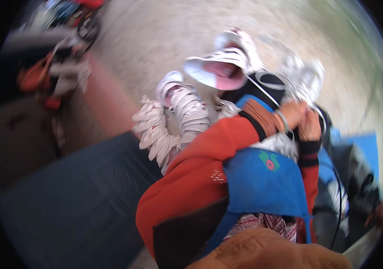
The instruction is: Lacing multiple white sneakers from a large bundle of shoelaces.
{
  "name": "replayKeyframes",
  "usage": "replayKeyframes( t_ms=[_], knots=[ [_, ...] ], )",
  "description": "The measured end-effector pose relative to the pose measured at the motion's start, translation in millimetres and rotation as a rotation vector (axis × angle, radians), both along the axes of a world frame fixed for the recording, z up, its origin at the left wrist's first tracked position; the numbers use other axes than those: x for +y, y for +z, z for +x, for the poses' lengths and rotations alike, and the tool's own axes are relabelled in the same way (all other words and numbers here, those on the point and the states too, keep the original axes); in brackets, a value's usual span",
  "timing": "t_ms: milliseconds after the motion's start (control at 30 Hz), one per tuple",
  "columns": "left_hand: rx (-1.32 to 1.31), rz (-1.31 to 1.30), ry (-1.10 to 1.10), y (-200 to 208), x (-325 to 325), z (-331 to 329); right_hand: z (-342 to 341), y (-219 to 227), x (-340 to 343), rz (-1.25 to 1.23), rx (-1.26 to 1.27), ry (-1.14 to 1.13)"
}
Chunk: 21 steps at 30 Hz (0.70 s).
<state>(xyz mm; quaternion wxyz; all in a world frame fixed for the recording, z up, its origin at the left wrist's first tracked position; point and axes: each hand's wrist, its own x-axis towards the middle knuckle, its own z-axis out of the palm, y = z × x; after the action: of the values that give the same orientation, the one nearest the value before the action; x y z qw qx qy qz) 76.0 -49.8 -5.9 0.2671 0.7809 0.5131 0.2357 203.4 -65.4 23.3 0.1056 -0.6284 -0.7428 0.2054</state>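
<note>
My left hand and my right hand are close together over my lap, right of centre, fingers closed. Both seem to pinch a thin white cord, which loops past them; blur hides the exact grip. Just beyond the fingertips is a pair of white shoes; whether they are worn I cannot tell. To the left, a white piece with a pink inside, like a shoe upper, lies on its side. A long stack of nested white pieces stands nearer, beside a fanned bunch of white pieces.
A dark padded surface fills the lower left. Orange and white items sit at the far left, with a wheel behind. Blue and grey fabric and a black cable are at right. My blue apron covers my lap.
</note>
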Motion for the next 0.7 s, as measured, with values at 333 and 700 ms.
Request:
replayKeyframes(
  t_ms=[333,700],
  knots=[
    [0.048,-0.030,-0.001,-0.1,12.8,10.0,12.7,-3.5,9.7,0.044,-0.097,0.159],
    [-0.718,-0.797,-0.482,26.0,7.0,-21.6,74.6,-15.0,30.0,0.139,0.765,0.150]
  ],
)
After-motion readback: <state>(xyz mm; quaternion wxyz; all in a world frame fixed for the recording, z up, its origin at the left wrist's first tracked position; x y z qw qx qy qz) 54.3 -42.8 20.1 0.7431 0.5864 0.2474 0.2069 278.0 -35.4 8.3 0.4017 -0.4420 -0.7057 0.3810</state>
